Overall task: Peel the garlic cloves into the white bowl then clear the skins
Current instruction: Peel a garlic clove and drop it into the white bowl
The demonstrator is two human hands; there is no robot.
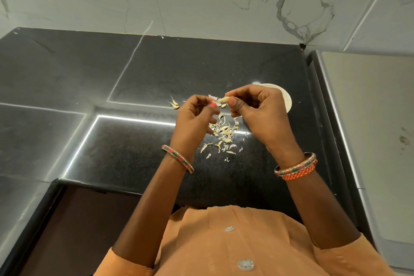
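White bowl behind right hand

Both forearms raised, wrists bent inward, bangles on each. Left hand fingers curled, tips meeting those of right hand at centre. Right thumb and forefinger pinched together, remaining fingers curled loosely above the palm.

Two hands are seen: left hand, right hand. One clove is held between them. One bowl is counted. One skin pile; scraps uncountable. Three bangles are worn.
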